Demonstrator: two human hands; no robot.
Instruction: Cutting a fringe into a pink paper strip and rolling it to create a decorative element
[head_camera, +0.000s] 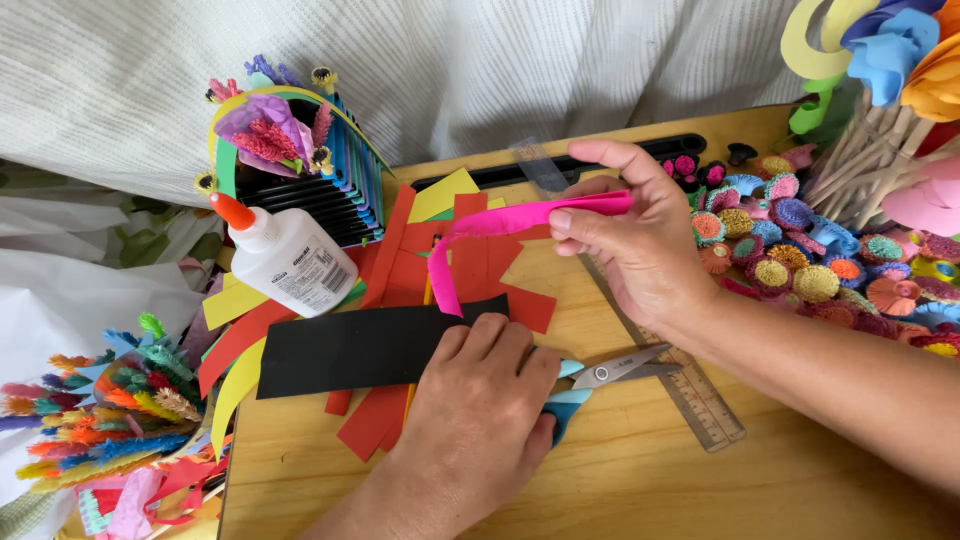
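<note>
My right hand (640, 235) pinches one end of a long pink paper strip (500, 222) that arcs left and down over the table. The strip's lower end (447, 300) meets a black paper strip (350, 348), where my left hand (480, 400) presses with its fingertips. Under and around the black strip lie red paper strips (400, 270) and yellow strips (240, 385). Scissors with blue handles (600, 375) lie partly under my left hand, blades pointing right.
A white glue bottle with an orange cap (285, 258) lies at left by a stack of paper strips (320, 170). A clear ruler (680, 385) crosses the wooden table (640, 470). Several rolled paper flowers (800, 250) crowd the right; fringed ones (110, 410) sit at left.
</note>
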